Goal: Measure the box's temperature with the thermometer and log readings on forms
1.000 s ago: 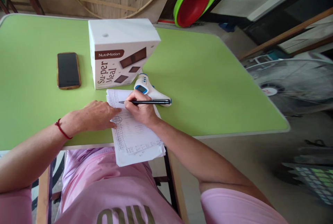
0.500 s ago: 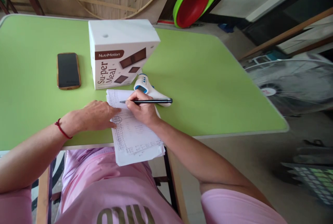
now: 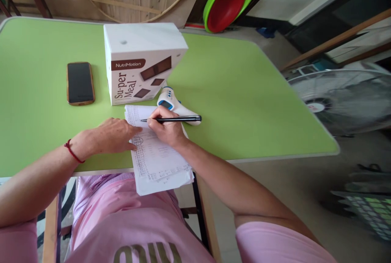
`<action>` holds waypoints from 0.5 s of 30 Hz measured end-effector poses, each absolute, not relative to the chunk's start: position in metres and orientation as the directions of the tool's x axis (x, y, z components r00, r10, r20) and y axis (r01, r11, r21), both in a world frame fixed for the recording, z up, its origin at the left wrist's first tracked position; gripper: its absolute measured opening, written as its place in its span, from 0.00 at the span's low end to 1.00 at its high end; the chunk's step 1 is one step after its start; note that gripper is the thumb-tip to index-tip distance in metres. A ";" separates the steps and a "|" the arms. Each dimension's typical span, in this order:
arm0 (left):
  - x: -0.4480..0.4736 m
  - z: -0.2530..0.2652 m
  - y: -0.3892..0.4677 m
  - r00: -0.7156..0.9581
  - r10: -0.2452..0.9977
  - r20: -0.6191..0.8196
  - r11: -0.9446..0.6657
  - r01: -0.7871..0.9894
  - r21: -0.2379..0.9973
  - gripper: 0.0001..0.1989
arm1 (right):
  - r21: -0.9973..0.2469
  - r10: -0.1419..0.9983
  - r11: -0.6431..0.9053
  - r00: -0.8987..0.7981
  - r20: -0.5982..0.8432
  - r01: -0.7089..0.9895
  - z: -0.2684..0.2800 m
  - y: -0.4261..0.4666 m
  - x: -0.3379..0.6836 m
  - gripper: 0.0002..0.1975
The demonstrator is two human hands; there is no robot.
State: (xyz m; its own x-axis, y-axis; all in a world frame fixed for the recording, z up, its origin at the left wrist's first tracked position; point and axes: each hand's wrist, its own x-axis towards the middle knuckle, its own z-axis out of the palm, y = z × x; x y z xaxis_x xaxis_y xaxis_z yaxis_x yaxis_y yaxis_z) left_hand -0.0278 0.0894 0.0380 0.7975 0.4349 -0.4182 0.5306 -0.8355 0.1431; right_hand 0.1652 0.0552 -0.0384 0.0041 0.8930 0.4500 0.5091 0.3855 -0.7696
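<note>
A black pen (image 3: pixel 183 119) lies in the closed fingers of my right hand (image 3: pixel 166 126), its tip pointing left at the upper part of a stack of paper sheets (image 3: pixel 159 153). Handwriting covers much of the top sheet, and its lower end hangs over the table's front edge. My left hand (image 3: pixel 114 136) rests across the left side of the sheets, fingers stretched out and pressing on the paper. Just beyond my right hand lies a white and blue handheld thermometer (image 3: pixel 174 102), partly hidden by the hand and pen.
On the green table (image 3: pixel 244 100) a white NutriMotion box (image 3: pixel 140 63) stands behind the papers. A phone (image 3: pixel 80 83) in a brown case lies left of it. Past the table's right edge is a fan (image 3: pixel 342 100); red and green basins (image 3: pixel 227 6) lean at the back.
The pen has shifted very slightly at my right hand. Both hands, the sheets and the other things stay where they were.
</note>
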 end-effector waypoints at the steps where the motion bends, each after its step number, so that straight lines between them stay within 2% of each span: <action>1: -0.028 0.038 0.089 0.797 0.437 -0.418 -0.835 0.532 0.140 0.22 | -0.765 0.895 0.381 0.001 0.446 0.519 -0.038 0.055 0.166 0.08; 9: -0.027 0.039 0.089 0.795 0.441 -0.417 -0.831 0.537 0.143 0.23 | -0.750 0.873 0.402 0.030 0.488 0.525 -0.038 0.055 0.165 0.07; 15: -0.027 0.040 0.088 0.800 0.442 -0.406 -0.835 0.532 0.139 0.20 | -0.768 0.890 0.383 0.018 0.456 0.514 -0.039 0.055 0.165 0.07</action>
State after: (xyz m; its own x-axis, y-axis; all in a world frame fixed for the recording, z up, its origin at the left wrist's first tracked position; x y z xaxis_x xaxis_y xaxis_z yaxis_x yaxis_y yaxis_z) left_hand -0.0269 0.0880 0.0403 0.7997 0.4424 -0.4059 0.5325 -0.8350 0.1389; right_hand 0.1646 0.0547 -0.0391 0.0180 0.8899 0.4558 0.5140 0.3828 -0.7677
